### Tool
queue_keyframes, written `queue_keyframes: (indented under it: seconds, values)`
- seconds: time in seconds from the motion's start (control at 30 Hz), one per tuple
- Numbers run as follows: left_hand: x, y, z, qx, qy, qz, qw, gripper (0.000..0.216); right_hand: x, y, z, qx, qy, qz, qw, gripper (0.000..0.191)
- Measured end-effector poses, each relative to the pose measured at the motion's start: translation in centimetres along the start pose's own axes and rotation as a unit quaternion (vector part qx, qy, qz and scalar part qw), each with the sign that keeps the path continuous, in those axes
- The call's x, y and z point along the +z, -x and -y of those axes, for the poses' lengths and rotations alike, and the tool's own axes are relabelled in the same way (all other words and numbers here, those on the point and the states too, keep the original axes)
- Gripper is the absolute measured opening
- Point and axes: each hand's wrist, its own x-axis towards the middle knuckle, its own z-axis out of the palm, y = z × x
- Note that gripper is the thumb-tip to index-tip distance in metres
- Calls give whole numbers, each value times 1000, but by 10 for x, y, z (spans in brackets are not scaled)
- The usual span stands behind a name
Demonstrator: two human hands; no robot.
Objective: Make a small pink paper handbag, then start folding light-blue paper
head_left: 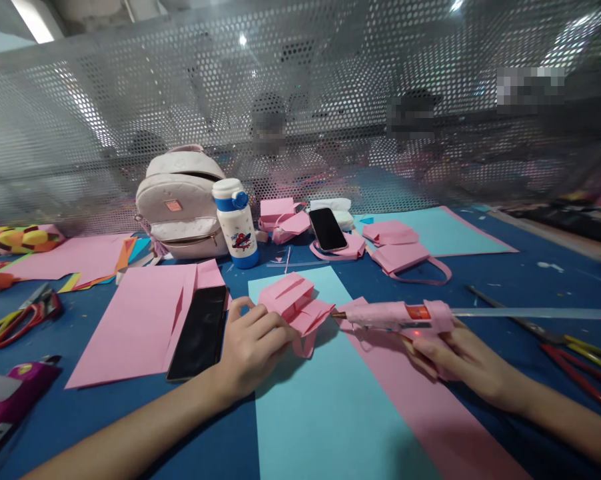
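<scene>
Blue counter (90, 407), perforated grey metal screen (330, 80) behind. Your left hand (250, 350) has fingers clamped on the small folded pink paper bag (290, 293), over light-blue paper (320, 413); your right hand (468, 360) grips the pink plastic glue gun (388, 315), nozzle (338, 315) at the bag's edge.

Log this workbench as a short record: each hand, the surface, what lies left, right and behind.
Left hand: holding folded pink paper piece
Right hand: gripping pink glue gun; tip at the paper's edge, contact unclear
Under the work: light blue sheet
Left: black phone, pink sheets
Right: red-handled scissors
Behind: backpack, bottle, perforated panel
</scene>
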Motion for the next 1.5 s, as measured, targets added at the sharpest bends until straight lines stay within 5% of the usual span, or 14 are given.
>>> queue_keyframes:
  seconds: [0.3, 1.0, 1.33, 1.5]
  values:
    - [-1, 1, -1, 3, 3, 6, 1000, 22, 6, 0, 3, 22, -103, 20, 994, 58]
    - [0, 3, 0, 1, -1, 3, 1000, 19, 6, -4, -12, -12, -129, 34, 991, 55]
    - [-1, 1, -1, 12, 1, -3, 1000, 19, -14, -27, -25, 12, -177, -100, 979, 48]
    - [-1, 1, 0, 23, -17, -5, 1000, 18, -17, -30, -14, -35, -101, -168, 980, 48]
